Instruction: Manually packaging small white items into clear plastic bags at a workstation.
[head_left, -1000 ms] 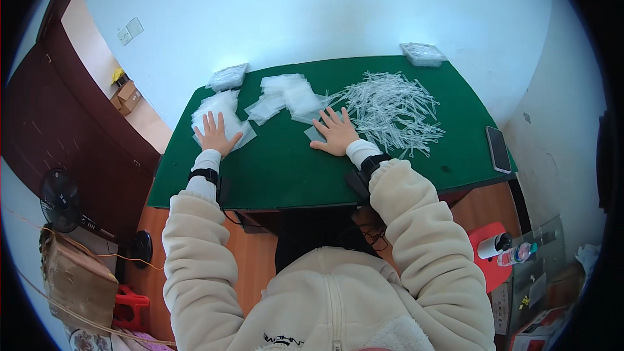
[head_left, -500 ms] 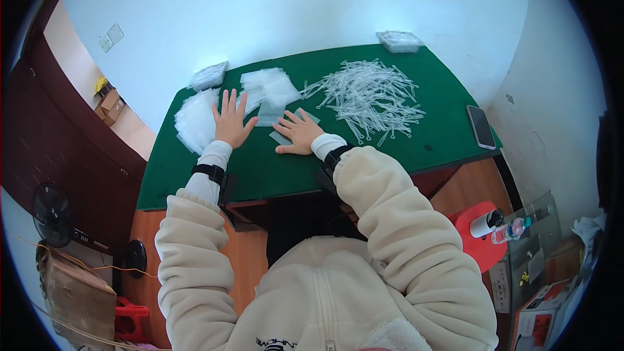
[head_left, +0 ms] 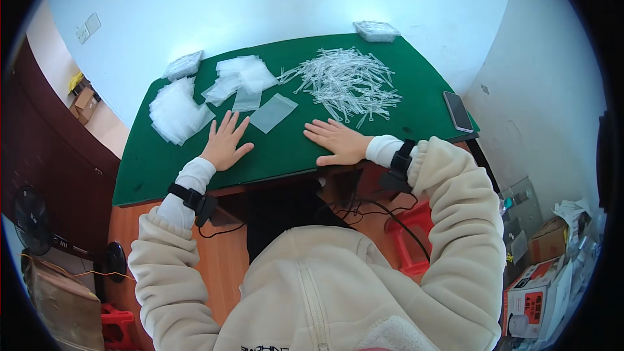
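Fingers spread, my left hand (head_left: 225,143) rests at the near part of the green-topped table and holds nothing. My right hand (head_left: 338,141) lies flat near the front edge, fingers stretched and empty. A single translucent plastic bag (head_left: 274,114) lies flat just beyond and between the two hands. Past my left hand sit a fanned stack of translucent bags (head_left: 177,112) and a looser pile of bags (head_left: 246,78). Beyond my right hand spreads a heap of thin clear plastic sticks (head_left: 348,81) with small looped ends.
Clear packs stand at the back, one on the left (head_left: 184,65) and one on the right (head_left: 377,30). A smartphone (head_left: 458,112) lies by the table's right edge. On the floor are a red stool (head_left: 411,237), a black fan (head_left: 31,221) and cardboard boxes (head_left: 65,299).
My right hand has moved right and toward me, off the single bag, which now shows whole. My left hand has drawn back nearer the front edge. The view has shifted.
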`<state>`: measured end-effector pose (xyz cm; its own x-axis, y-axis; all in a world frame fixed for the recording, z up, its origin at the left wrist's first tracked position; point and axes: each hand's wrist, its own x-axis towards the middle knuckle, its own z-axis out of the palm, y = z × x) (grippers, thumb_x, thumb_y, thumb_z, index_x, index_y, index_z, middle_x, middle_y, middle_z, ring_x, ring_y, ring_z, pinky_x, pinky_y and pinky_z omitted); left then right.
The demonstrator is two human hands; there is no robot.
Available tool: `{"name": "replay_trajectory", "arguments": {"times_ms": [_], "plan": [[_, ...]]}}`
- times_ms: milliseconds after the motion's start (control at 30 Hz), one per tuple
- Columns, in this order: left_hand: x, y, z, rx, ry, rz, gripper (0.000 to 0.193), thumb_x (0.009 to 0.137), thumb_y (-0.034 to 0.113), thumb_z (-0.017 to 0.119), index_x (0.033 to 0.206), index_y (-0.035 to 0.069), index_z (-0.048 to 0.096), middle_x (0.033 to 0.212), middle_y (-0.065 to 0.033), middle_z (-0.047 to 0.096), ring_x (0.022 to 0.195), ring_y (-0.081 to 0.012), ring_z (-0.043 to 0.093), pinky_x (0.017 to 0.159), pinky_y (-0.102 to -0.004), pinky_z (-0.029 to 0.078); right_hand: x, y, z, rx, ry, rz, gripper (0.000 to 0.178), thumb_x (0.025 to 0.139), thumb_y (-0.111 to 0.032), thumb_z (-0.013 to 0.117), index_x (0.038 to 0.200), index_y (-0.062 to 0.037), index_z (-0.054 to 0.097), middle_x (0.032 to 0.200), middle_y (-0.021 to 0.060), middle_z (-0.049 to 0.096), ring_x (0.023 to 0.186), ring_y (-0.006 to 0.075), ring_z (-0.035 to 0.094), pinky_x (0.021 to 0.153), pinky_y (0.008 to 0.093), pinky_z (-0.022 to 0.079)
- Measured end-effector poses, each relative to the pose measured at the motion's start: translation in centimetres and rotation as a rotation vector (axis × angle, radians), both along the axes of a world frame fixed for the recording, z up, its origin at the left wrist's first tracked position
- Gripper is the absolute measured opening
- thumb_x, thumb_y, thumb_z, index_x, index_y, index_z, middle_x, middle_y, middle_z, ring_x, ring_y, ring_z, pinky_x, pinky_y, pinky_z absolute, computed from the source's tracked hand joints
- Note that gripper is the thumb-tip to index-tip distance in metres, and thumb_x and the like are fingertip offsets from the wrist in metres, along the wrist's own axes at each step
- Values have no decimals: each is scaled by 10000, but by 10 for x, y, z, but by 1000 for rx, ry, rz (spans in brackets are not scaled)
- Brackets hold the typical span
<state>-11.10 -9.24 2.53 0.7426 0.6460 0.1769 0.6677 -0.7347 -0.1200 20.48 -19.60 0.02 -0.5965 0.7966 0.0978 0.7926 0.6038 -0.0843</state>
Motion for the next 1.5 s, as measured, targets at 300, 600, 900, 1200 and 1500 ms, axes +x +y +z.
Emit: {"name": "replay_trajectory", "arguments": {"times_ms": [300, 600, 900, 1200, 1500], "plan": [[28, -26, -12, -240, 62, -69, 632, 893, 464, 371, 1394, 122, 194, 1445, -170, 140, 1337, -333, 128, 1051, -501, 145, 87, 72, 15, 42, -3, -247, 661, 843, -506, 423, 1279, -10, 399, 1305, 192, 410, 1220, 322, 372, 1024, 366, 276], [23, -26, -25, -164, -40, -130, 631, 884, 507, 359, 1379, 134, 243, 1428, -173, 186, 1321, -335, 179, 1051, -491, 157, 149, 78, 66, -80, 260, -369, 311, 805, -266, 513, 964, -28, 635, 974, 155, 620, 913, 285, 577, 814, 357, 442], [21, -56, 19, -367, -742, -399, 219, 802, 114, 597, 1006, 39, 571, 1031, -103, 543, 937, -243, 528, 822, -317, 415, 148, -27, 65, -534, 94, -493, 162, 667, -117, 554, 770, -4, 608, 693, 126, 609, 633, 235, 571, 581, 348, 452], [51, -191, 140, -1305, -1056, -1298, 137, 824, 123, 590, 825, -14, 603, 792, -107, 572, 756, -246, 551, 675, -304, 434, 134, 4, 16, 188, 20, -402, 287, 673, -79, 574, 948, -11, 532, 963, 168, 497, 944, 342, 489, 820, 387, 420], [43, -232, 172, -1582, -1090, -1604, 165, 860, 79, 564, 918, -74, 540, 803, -90, 570, 662, -101, 558, 547, -191, 437, 78, 18, 12, 320, 199, -442, 99, 726, -22, 532, 821, -14, 503, 854, 138, 484, 788, 329, 509, 676, 376, 421]]}}
